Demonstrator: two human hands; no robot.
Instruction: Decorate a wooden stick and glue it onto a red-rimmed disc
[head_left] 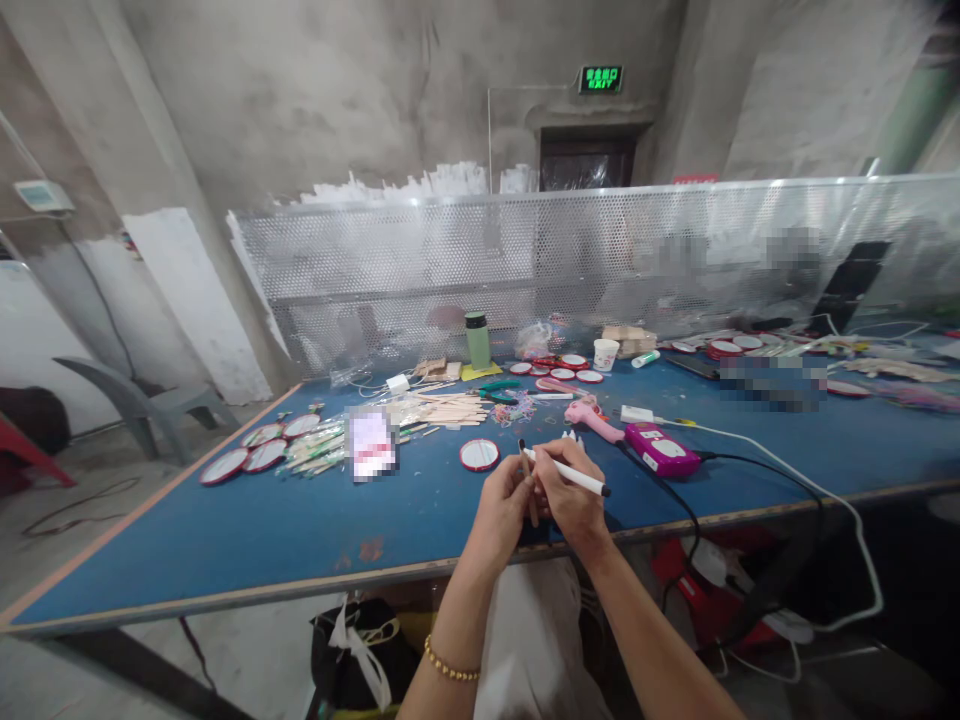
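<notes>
My left hand (501, 503) is closed around a narrow wooden stick (533, 510), held upright over the table's front edge, its top end dark. In my right hand (581, 505) is a white marker (571, 473) with a black end, slanting toward the stick. The marker's writing end is near the stick's upper part; whether they touch I cannot tell. Just beyond my left hand lies a round white disc (479, 455) with a red rim. A pink glue gun (596, 420) lies beyond my right hand, beside a magenta box (660, 450) with a black cable.
A pile of wooden sticks (454, 409), teal-handled pliers (499, 388) and coloured rubber bands (516, 407) lie farther back. Several red-rimmed discs (225, 466) sit at the left, near a blurred phone (373, 445). A green bottle (478, 345) and paper cup (606, 354) stand before the mesh partition (420, 260).
</notes>
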